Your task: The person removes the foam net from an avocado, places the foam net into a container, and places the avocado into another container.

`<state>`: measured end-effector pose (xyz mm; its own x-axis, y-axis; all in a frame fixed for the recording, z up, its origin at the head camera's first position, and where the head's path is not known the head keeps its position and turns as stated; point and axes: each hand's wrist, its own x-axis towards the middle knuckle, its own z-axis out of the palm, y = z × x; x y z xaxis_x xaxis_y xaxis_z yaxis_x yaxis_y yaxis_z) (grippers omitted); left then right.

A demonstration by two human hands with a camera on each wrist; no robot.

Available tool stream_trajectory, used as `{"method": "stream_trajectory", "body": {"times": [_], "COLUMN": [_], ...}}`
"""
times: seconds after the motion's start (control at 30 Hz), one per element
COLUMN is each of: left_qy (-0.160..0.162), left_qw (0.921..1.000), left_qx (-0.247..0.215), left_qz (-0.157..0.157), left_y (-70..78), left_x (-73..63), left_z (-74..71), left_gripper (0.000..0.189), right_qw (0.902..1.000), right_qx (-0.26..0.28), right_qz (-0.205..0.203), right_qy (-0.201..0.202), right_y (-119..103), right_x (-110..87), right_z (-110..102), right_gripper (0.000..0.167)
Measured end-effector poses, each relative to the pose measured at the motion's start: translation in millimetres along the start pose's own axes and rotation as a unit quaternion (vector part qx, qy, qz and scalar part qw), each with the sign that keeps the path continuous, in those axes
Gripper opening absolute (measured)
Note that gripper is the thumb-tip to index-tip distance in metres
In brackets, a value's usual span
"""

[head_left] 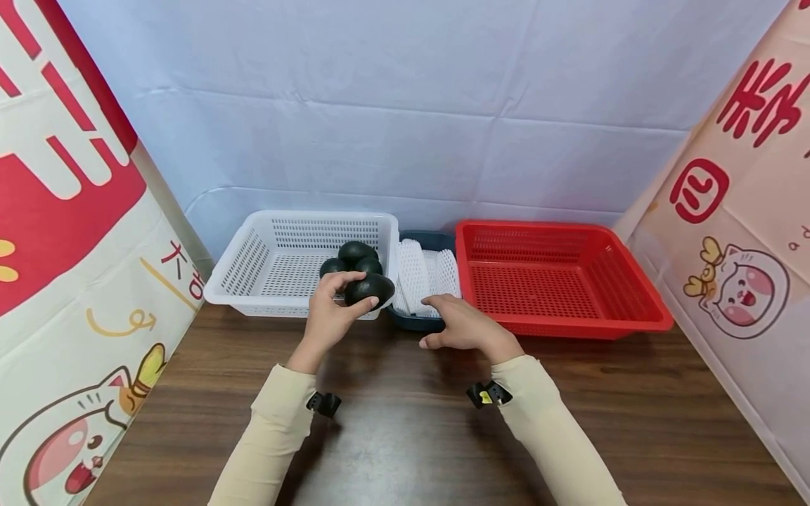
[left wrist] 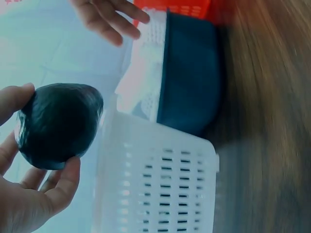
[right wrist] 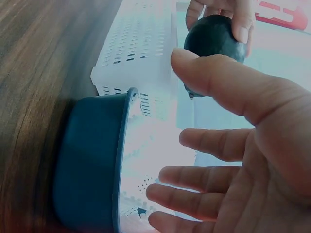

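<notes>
My left hand [head_left: 330,309] grips a dark avocado [head_left: 372,289] above the front right corner of the white basket [head_left: 253,299]. In the left wrist view the fingers and thumb curl round the avocado [left wrist: 60,124]. Several more dark avocados [head_left: 358,251] lie in that basket's right part. Over the front of a dark blue bin [head_left: 414,323], my right hand [head_left: 465,325] is held with its fingers extended and nothing in its grasp. White foam net sleeves [head_left: 414,270] fill the bin. The right wrist view shows the right hand's fingers [right wrist: 204,179] spread above the sleeves.
A red basket [head_left: 563,327] stands to the right of the blue bin, with its slotted floor showing. Behind the containers hangs a pale cloth [head_left: 405,105]. Printed cloths flank the brown wooden table [head_left: 392,436] on both sides.
</notes>
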<state>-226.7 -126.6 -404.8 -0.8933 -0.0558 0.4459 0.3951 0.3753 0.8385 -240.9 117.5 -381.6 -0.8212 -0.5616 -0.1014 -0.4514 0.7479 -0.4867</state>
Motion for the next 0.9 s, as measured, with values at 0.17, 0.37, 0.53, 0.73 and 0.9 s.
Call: {"method": "stream_trajectory", "body": {"times": [0.17,0.37,0.53,0.73,0.9], "left_qy": [0.013,0.025,0.027,0.029,0.025], "left_qw": [0.9996,0.9959,0.9927,0.9891,0.9872], "left_qx": [0.025,0.067,0.09,0.117,0.141], "left_qz": [0.008,0.055,0.075,0.085,0.071], "left_y": [-6.9,-13.6,-17.8,-23.1,-28.8], "left_x": [4.4,9.5,15.3,20.2,23.7], "left_z": [-2.5,-3.0,-2.8,-1.3,0.8], "left_gripper": [0.04,0.041,0.041,0.041,0.041], "right_qw": [0.9999,0.9998,0.9997,0.9996,0.9997], "right_qx": [-0.012,-0.018,-0.018,-0.017,-0.017], "right_qz": [-0.011,-0.005,-0.01,-0.02,-0.017], "right_qy": [-0.001,-0.009,-0.01,-0.007,-0.011], "right_y": [-3,-9,-11,-17,-21], "right_x": [6.6,12.2,16.2,21.8,25.9], "right_z": [0,1,4,5,5], "right_gripper": [0.072,0.072,0.072,0.071,0.071]}}
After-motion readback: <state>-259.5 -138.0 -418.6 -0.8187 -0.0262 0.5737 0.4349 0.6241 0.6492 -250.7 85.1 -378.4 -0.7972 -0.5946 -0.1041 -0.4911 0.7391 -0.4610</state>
